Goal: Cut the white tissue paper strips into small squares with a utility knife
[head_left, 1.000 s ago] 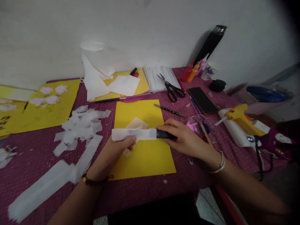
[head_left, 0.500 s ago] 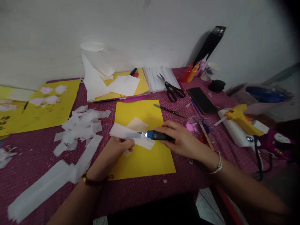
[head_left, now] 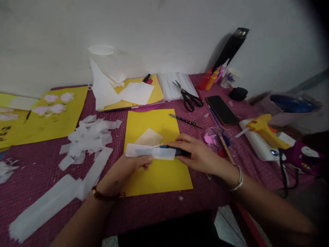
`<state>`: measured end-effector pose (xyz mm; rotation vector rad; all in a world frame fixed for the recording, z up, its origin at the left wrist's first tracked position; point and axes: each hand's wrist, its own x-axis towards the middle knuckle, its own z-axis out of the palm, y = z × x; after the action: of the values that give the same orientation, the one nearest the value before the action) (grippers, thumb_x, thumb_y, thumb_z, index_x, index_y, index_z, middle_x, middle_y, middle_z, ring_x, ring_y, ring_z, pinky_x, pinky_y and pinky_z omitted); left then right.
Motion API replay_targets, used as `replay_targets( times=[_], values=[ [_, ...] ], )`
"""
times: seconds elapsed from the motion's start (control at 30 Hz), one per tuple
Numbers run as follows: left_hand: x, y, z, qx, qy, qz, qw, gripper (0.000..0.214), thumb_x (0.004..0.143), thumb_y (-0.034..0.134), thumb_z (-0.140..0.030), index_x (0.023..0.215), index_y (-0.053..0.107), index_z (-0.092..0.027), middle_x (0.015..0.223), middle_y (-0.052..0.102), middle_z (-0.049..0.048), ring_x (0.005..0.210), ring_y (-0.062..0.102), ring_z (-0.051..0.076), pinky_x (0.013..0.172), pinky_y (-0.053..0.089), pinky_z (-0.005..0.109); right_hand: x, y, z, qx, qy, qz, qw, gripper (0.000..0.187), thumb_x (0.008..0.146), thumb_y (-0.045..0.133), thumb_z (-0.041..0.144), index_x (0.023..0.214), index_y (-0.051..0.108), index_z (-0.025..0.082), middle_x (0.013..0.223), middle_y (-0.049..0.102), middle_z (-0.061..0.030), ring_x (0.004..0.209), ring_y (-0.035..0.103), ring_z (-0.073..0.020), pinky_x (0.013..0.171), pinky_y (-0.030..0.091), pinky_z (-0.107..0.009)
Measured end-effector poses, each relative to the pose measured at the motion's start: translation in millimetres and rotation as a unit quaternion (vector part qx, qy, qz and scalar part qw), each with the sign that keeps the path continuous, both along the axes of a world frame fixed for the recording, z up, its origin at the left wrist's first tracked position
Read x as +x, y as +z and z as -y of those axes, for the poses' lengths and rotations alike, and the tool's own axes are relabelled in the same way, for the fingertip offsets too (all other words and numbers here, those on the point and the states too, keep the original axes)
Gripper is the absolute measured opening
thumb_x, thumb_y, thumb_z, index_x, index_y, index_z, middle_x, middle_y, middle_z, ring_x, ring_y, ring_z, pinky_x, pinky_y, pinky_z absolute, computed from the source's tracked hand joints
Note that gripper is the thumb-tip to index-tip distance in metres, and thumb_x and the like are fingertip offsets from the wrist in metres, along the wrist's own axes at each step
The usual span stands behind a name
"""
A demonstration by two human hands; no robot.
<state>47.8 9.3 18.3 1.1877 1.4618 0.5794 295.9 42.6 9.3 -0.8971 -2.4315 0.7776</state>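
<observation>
1. Left hand (head_left: pixel 128 168): fingers pinched closed on the left end of a white paper strip (head_left: pixel 150 151); the strip runs crosswise over the middle of a yellow sheet (head_left: pixel 159 175).
2. Right hand (head_left: pixel 197 156): closed round the dark handle of a cutter (head_left: pixel 178 151); its front end is hidden under the strip's right end.
3. Cream scrap (head_left: pixel 149 138): on the sheet, at twelve o'clock of the strip, just beside it.
4. White scraps (head_left: pixel 87 137): heaped on the red cloth (head_left: pixel 38 164), at nine o'clock of the sheet.
5. Scissors (head_left: pixel 190 97) at one o'clock of the sheet; phone (head_left: pixel 221 109) at two o'clock; glue gun (head_left: pixel 262 128) at three o'clock, well apart.
</observation>
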Motion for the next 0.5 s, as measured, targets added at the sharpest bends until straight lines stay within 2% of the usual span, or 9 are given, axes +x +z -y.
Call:
replay_targets(
  times=[0.13,0.33,0.5],
  values=[
    [-10,2.0,4,-0.066,-0.016,0.075,0.995,0.023,0.063,0.069,-0.037,0.05,0.061,-0.02,0.061,0.064,0.0021,0.062,0.056,0.016,0.065,0.048,0.029,10,6.1,-9,-0.017,0.028,-0.008,0.999,0.048,0.084,0.058,0.007,0.129,0.058,0.024,0.113,0.058,-0.0076,0.105,0.057,-0.0194,0.092,0.049,-0.035],
    [-24,-2.0,-1,-0.058,-0.087,0.086,0.991,0.022,0.063,0.071,-0.034,0.05,0.062,-0.018,0.055,0.061,0.0016,0.056,0.053,0.014,0.06,0.045,0.027,24,11.4,-21,-0.037,0.04,-0.007,0.998,0.044,0.082,0.061,0.008,0.124,0.06,0.023,0.107,0.059,-0.0062,0.099,0.059,-0.0189,0.089,0.049,-0.036],
    [-16,5.5,0,-0.039,-0.036,0.06,0.997,0.022,0.061,0.07,-0.035,0.048,0.06,-0.019,0.059,0.063,0.0024,0.059,0.054,0.016,0.06,0.046,0.028,19,10.0,-17,-0.039,0.047,-0.018,0.998,0.046,0.083,0.06,0.008,0.126,0.059,0.025,0.111,0.059,-0.0064,0.104,0.059,-0.0194,0.092,0.049,-0.037]
  ],
)
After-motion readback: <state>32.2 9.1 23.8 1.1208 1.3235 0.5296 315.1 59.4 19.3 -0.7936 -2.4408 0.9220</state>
